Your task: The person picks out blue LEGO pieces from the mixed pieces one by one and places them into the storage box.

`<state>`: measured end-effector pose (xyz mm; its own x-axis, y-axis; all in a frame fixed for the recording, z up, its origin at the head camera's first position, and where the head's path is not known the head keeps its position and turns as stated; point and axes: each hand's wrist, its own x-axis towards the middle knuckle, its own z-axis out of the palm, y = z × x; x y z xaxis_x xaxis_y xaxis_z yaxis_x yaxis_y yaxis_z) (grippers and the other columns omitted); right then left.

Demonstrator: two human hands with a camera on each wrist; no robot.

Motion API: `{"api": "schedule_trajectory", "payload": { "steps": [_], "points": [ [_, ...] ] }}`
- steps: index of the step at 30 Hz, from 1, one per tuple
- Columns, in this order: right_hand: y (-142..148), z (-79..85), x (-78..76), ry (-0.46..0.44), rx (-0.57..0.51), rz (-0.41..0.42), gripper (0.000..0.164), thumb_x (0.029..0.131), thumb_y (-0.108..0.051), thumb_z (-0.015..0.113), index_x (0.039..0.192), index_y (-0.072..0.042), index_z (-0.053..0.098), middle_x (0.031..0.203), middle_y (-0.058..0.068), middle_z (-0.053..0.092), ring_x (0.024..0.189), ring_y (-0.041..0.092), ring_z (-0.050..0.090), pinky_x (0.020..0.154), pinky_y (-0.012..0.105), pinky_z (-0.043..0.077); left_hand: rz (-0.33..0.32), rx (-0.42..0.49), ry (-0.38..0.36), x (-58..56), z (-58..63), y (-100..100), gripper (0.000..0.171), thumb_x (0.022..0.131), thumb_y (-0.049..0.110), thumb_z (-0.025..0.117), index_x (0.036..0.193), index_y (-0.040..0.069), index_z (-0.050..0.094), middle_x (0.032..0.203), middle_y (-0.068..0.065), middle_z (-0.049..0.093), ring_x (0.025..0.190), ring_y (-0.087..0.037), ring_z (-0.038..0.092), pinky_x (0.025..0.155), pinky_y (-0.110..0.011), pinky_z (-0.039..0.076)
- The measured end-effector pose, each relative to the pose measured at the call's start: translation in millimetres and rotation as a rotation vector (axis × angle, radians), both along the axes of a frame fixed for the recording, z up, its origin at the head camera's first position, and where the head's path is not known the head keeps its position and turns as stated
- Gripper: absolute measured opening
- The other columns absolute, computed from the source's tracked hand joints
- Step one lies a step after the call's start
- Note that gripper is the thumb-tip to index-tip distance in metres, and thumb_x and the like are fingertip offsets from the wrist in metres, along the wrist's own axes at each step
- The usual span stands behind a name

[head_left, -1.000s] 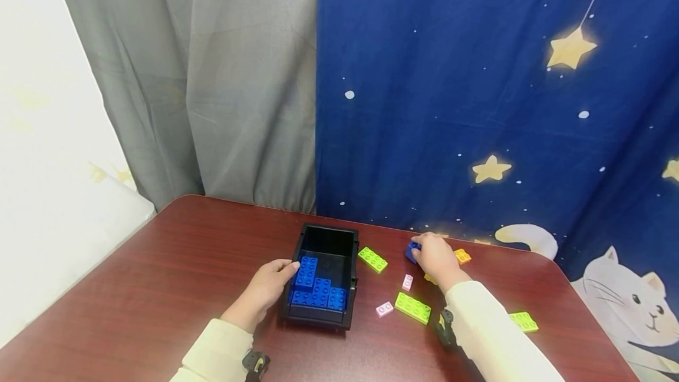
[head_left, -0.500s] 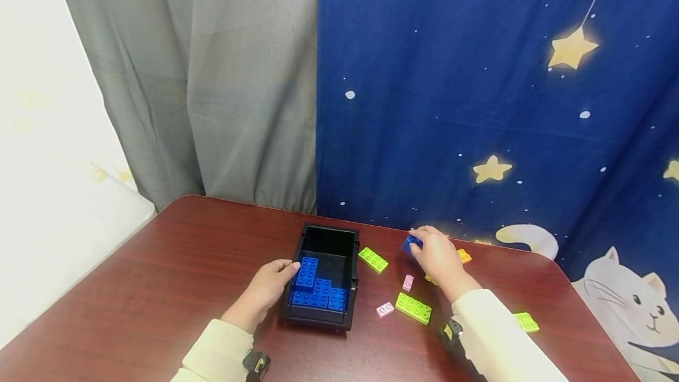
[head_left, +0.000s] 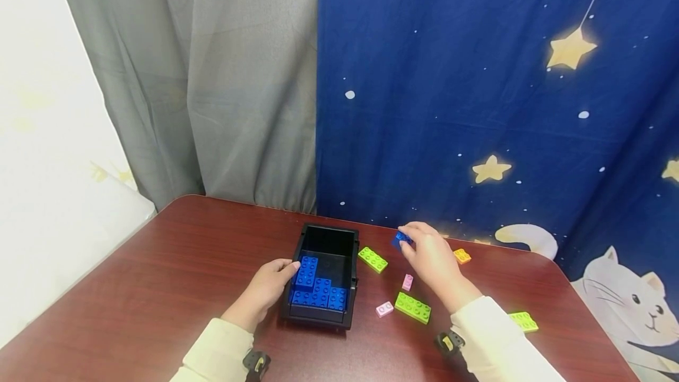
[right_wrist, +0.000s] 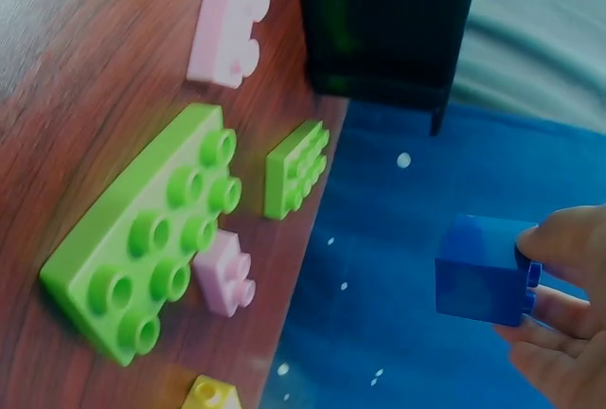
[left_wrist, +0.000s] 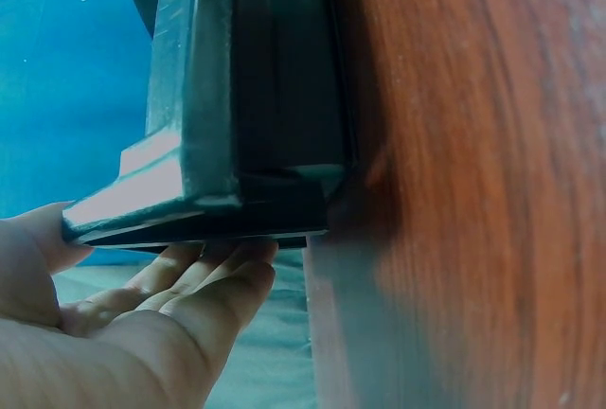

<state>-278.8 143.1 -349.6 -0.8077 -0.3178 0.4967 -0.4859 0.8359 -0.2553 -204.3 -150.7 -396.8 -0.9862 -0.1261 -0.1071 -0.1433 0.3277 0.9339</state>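
My right hand (head_left: 431, 257) pinches a blue building brick (right_wrist: 481, 272) between thumb and fingers; in the right wrist view the brick hangs clear of the tabletop. With my left hand (head_left: 267, 286) I grip the left side of a black bin (head_left: 318, 315), thumb on the rim and fingers against the outer wall, as the left wrist view (left_wrist: 161, 305) confirms for the hand. Inside the bin, several blue bricks (head_left: 306, 272) fill the near end, one stacked at the left; the far end shows bare black floor.
Right of the bin lie green bricks (head_left: 373, 259) and a larger green one (head_left: 413, 308), with pink bricks (head_left: 407, 282) between. An orange brick (head_left: 462, 256) and another green brick (head_left: 523, 321) lie farther right. A yellow brick (right_wrist: 211, 395) shows in the right wrist view. Curtains hang behind the table.
My right hand has lifted the blue brick and carried it left toward the bin. My left hand and the bin have stayed in place.
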Motion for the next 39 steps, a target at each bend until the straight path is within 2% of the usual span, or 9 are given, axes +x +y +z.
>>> {"api": "schedule_trajectory", "payload": {
  "steps": [7, 15, 21, 26, 39],
  "points": [
    [-9.0, 5.6, 9.3, 0.037, -0.016, 0.037, 0.033, 0.083, -0.011, 0.075, 0.114, -0.004, 0.07, 0.113, 0.014, 0.066, 0.106, 0.032, 0.062, 0.091, 0.047, 0.052, -0.006, -0.007, -0.008, -0.7, 0.0, -0.2, 0.049, 0.102, 0.027, 0.046, 0.133, -0.01, 0.047, 0.137, -0.031, 0.046, 0.129, -0.047, 0.041, 0.105, -0.061, 0.035],
    [-31.2, 9.6, 19.6, 0.092, -0.011, 0.132, 0.034, 0.081, -0.011, 0.078, 0.113, -0.006, 0.071, 0.113, 0.009, 0.066, 0.105, 0.026, 0.062, 0.086, 0.041, 0.055, -0.01, -0.007, -0.025, -2.0, 1.4, -0.7, 0.05, 0.102, 0.028, 0.046, 0.135, -0.009, 0.046, 0.139, -0.031, 0.045, 0.13, -0.047, 0.04, 0.105, -0.061, 0.034],
    [-49.9, 4.4, 20.5, 0.125, 0.002, 0.224, 0.034, 0.081, -0.012, 0.078, 0.114, -0.007, 0.071, 0.114, 0.008, 0.066, 0.107, 0.025, 0.062, 0.089, 0.038, 0.054, -0.005, -0.005, -0.032, -2.4, 1.5, -1.0, 0.049, 0.102, 0.028, 0.046, 0.135, -0.009, 0.047, 0.138, -0.03, 0.046, 0.129, -0.046, 0.041, 0.105, -0.061, 0.034],
    [-61.1, -1.7, 20.4, 0.137, -0.013, 0.256, 0.032, 0.081, -0.012, 0.077, 0.113, -0.007, 0.072, 0.114, 0.008, 0.067, 0.108, 0.024, 0.062, 0.089, 0.037, 0.054, -0.003, -0.003, -0.03, -2.2, 0.9, -0.5, 0.049, 0.102, 0.028, 0.046, 0.134, -0.008, 0.047, 0.136, -0.03, 0.047, 0.128, -0.045, 0.042, 0.105, -0.06, 0.035],
    [-80.6, -9.7, 23.1, 0.066, -0.002, 0.304, 0.032, 0.085, -0.013, 0.074, 0.115, -0.007, 0.07, 0.117, 0.008, 0.066, 0.11, 0.024, 0.061, 0.091, 0.037, 0.053, -0.004, -0.002, -0.024, -1.0, 1.8, -0.6, 0.048, 0.102, 0.027, 0.046, 0.134, -0.009, 0.047, 0.137, -0.03, 0.047, 0.129, -0.045, 0.042, 0.105, -0.06, 0.035]
  ]
}}
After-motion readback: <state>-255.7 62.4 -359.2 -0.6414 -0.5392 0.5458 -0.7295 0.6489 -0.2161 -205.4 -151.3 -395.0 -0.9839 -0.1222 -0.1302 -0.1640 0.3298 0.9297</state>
